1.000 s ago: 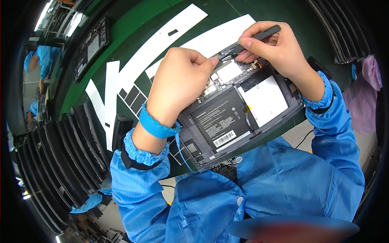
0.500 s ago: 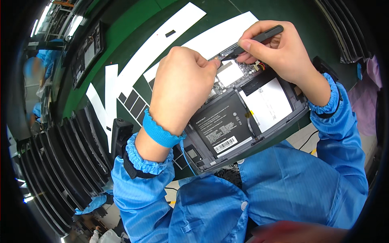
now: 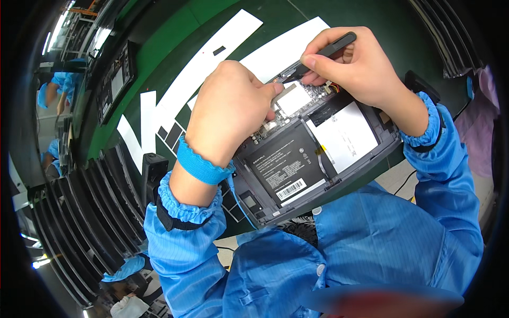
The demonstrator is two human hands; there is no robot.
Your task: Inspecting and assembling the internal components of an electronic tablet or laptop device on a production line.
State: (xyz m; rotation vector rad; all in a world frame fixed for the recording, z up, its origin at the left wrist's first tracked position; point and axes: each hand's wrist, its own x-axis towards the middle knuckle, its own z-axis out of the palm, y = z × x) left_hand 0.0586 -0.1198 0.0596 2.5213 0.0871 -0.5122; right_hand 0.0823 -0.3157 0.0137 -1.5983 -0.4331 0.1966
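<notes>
An opened laptop base (image 3: 249,196) lies tilted in front of me, showing a black battery (image 3: 286,164) with a printed label, a white-labelled part (image 3: 344,138) and a circuit board (image 3: 318,94) along its far side. Black tweezers (image 3: 339,45) are held in my right hand (image 3: 363,66), their tips down at the board's far edge. My left hand (image 3: 225,103) is closed over the board's left part, thumb and finger near the tweezer tips. Whatever it pinches is hidden. Around my left wrist sits a blue strap (image 3: 202,163) with a blue cord (image 3: 241,201).
White strips (image 3: 212,58) and a white sheet (image 3: 289,45) lie beyond the laptop on the green mat. Black panels stand in a rack (image 3: 90,212) at left; more black panels (image 3: 450,53) are at upper right. Another opened laptop part (image 3: 116,79) and a person in blue (image 3: 61,87) appear upper left.
Both hands and the tweezers appear slightly further left, as do the laptop and sheets. My left fingertips have drawn back a little from the tweezer tips, uncovering more board.
</notes>
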